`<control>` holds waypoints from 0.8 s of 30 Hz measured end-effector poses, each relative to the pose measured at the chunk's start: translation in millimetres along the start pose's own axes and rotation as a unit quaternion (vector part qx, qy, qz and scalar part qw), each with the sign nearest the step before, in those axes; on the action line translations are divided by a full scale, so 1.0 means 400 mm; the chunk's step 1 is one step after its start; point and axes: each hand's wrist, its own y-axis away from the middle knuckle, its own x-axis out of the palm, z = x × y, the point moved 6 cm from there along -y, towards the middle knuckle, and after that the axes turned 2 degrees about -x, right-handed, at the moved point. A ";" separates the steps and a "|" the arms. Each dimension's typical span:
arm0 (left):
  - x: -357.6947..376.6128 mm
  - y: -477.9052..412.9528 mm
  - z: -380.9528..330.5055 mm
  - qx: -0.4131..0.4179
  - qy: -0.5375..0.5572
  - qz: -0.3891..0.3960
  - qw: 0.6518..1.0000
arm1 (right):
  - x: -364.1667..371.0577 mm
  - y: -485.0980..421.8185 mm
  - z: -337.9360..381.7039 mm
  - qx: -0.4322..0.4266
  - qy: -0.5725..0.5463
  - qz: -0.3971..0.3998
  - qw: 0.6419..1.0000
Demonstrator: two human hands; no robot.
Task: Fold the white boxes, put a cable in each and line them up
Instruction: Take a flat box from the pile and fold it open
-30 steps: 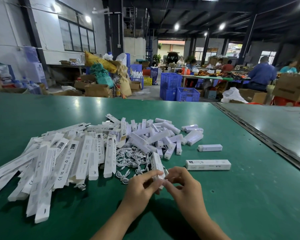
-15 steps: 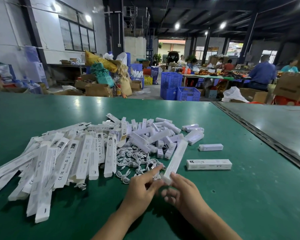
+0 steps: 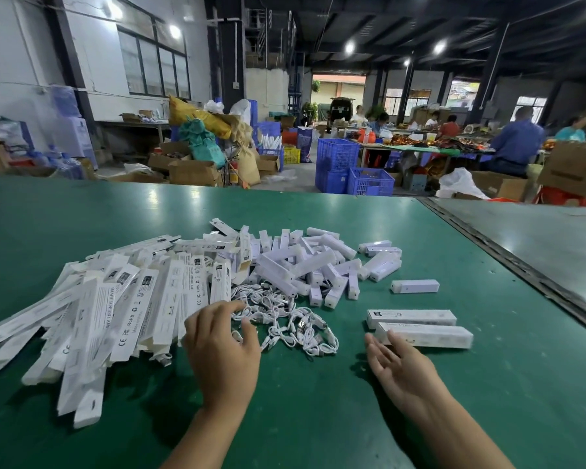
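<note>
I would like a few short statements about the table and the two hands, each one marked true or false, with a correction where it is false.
1. Two folded boxes lie side by side on the right part of the table. True: the far folded box and the near folded box.
2. The right hand grips a flat box. False: it is open and empty, next to the near folded box.
3. The left hand is over the edge of the cable pile. True.
4. The flat boxes are stacked on the right of the cables. False: they are spread on the left.
5. The table has a red top. False: it is green.
</note>
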 end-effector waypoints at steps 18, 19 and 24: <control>-0.010 -0.037 0.091 -0.130 -0.179 0.128 0.967 | -0.007 -0.005 -0.015 -0.008 0.068 0.007 0.998; -0.010 -0.038 0.095 -0.135 -0.177 0.131 0.966 | -0.006 -0.003 -0.015 -0.008 0.069 0.007 0.998; -0.008 -0.042 0.105 -0.141 -0.142 0.142 0.969 | 0.001 0.010 -0.015 -0.008 0.081 0.006 0.997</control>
